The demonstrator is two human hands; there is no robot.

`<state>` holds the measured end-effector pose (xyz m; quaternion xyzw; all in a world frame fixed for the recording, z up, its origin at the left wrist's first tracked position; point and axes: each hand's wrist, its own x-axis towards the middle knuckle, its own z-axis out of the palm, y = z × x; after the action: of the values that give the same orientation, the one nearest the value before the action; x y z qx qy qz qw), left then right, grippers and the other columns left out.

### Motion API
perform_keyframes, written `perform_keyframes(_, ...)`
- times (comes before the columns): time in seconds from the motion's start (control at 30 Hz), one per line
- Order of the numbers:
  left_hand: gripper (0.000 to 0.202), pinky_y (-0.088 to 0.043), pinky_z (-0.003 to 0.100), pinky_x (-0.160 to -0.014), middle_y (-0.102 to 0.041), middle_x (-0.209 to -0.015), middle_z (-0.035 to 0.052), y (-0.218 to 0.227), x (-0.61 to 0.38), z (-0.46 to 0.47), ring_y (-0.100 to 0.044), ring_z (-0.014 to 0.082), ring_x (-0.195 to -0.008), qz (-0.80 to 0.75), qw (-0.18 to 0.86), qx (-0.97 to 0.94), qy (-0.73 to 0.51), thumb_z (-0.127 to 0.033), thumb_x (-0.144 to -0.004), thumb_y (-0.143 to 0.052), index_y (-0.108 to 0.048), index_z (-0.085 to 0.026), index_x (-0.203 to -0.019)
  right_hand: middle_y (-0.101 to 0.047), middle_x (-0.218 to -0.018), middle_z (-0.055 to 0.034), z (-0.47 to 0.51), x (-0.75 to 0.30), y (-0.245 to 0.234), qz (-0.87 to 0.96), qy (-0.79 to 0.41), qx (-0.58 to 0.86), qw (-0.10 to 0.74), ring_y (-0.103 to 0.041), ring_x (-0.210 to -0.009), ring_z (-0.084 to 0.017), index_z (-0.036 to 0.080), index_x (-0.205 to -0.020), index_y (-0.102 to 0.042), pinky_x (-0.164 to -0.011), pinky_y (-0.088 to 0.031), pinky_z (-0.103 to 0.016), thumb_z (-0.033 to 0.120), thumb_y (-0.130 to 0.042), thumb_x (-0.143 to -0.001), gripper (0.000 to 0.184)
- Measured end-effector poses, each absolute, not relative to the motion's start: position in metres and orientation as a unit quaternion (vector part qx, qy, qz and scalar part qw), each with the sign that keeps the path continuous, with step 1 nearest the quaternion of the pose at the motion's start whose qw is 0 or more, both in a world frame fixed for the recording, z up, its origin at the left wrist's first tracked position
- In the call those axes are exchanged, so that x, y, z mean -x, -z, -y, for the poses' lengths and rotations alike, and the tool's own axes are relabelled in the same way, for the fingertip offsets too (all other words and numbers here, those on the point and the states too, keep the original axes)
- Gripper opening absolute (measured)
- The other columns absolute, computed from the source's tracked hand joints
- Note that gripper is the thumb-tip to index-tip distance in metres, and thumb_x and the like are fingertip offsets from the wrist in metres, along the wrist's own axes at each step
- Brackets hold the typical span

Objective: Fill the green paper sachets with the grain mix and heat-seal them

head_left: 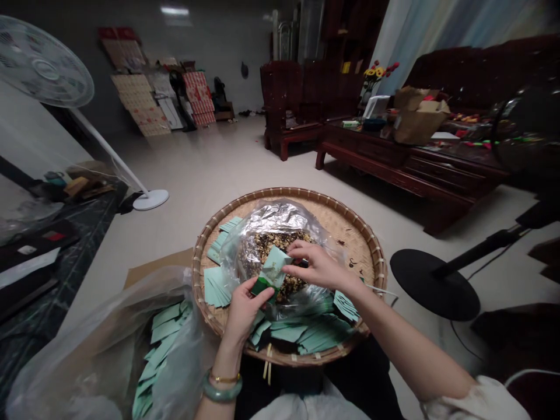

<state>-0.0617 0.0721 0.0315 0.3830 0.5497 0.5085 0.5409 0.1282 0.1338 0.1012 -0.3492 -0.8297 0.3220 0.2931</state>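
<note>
My left hand point(245, 309) is closed on the lower end of a small green paper packet point(270, 273), held up over a round woven bamboo tray point(371, 245). My right hand point(317, 265) pinches the packet's upper edge, fingers curled together. Beneath both hands lies a clear plastic bag point(266, 224) holding a heap of dark dried bits point(271, 242). Several flat green packets point(216, 286) lie stacked on the tray's left side, and more green packets point(315, 332) lie along its near edge. A green bangle sits on my left wrist.
A large plastic bag point(131, 344) with more green packets lies at the lower left. A white standing fan point(48, 70) is at the left, a black fan base point(433, 283) at the right. Dark wooden furniture point(394, 151) stands behind the tray.
</note>
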Motion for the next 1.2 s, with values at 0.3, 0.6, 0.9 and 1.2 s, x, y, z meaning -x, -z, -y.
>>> perform_keyframes(0.3, 0.035, -0.046, 0.021, -0.056, -0.071, -0.073, 0.0035, -0.032, 0.053, -0.068, -0.059, 0.0137, -0.062, -0.538, 0.527, -0.394, -0.527, -0.03, -0.056, -0.078, -0.073, -0.013, -0.087, -0.047, -0.072, 0.0, -0.137, -0.133, -0.096, 0.818, -0.382, 0.352, 0.249, -0.047, -0.066, -0.012, 0.015, -0.059, -0.057, -0.057, -0.035, -0.023, 0.039, -0.056, -0.085, 0.036)
perform_keyframes(0.6, 0.037, -0.046, 0.022, -0.047, -0.067, -0.065, 0.0017, -0.026, 0.05, -0.069, -0.053, 0.0104, -0.049, -0.548, 0.519, -0.363, -0.546, -0.043, -0.062, -0.074, -0.073, -0.011, -0.08, -0.046, -0.072, -0.0015, -0.14, -0.12, -0.078, 0.753, -0.357, 0.384, 0.397, -0.047, -0.069, -0.014, 0.016, -0.052, -0.053, -0.065, -0.037, -0.027, 0.041, -0.056, -0.084, 0.04)
perform_keyframes(0.9, 0.043, -0.054, 0.024, -0.052, -0.071, -0.083, 0.0073, -0.04, 0.042, -0.069, -0.068, 0.0192, -0.067, -0.439, 0.658, -0.243, -0.561, -0.036, -0.057, -0.081, -0.067, -0.013, -0.091, -0.05, -0.074, -0.0024, -0.141, -0.119, -0.07, 0.736, -0.368, 0.391, 0.412, -0.049, -0.076, -0.016, 0.017, -0.056, -0.06, -0.073, -0.038, -0.03, 0.046, -0.056, -0.083, 0.04)
perform_keyframes(1.2, 0.039, -0.054, 0.019, -0.056, -0.073, -0.082, 0.0052, -0.043, 0.037, -0.069, -0.07, 0.0177, -0.069, -0.451, 0.646, -0.225, -0.574, -0.025, -0.052, -0.084, -0.07, -0.013, -0.087, -0.058, -0.085, -0.005, -0.131, -0.122, -0.093, 0.814, -0.271, 0.399, 0.324, -0.049, -0.088, -0.019, 0.016, -0.069, -0.063, -0.079, -0.038, -0.031, 0.034, -0.061, -0.083, 0.023)
